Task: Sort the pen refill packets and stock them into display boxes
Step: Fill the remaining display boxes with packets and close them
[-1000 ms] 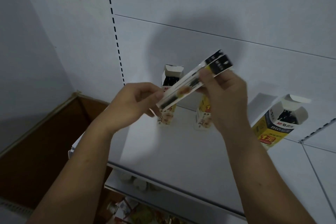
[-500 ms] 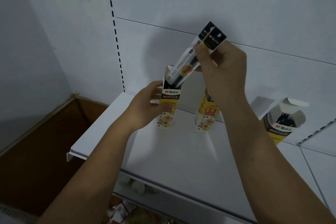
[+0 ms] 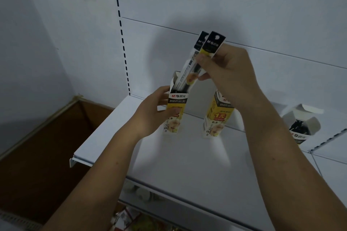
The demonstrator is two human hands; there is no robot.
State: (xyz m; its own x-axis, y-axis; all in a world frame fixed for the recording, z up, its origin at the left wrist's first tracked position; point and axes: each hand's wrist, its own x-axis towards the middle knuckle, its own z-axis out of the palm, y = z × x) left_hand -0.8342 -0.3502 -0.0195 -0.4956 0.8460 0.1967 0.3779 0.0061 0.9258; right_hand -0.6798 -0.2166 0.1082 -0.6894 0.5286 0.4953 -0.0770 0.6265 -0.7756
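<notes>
My right hand [image 3: 228,73] pinches two long pen refill packets [image 3: 203,52] with black header cards, tilted with their lower ends inside the open top of the left display box [image 3: 175,110]. That box is yellow, black and white and stands upright on the white shelf [image 3: 187,159]. My left hand [image 3: 154,116] grips the box's left side and front, thumb across its yellow band. A second, similar display box [image 3: 216,116] stands just right of it, partly behind my right wrist.
A third opened display box [image 3: 300,127] with dark packets inside stands at the shelf's far right. A brown cardboard carton [image 3: 47,146] sits left of the shelf. Below the shelf's front edge, a lower shelf holds small colourful goods [image 3: 131,219]. A white back panel rises behind.
My right hand has swung the packets from nearly level to steep and lowered their ends into the left box. My left hand let go of the packets and took hold of that box.
</notes>
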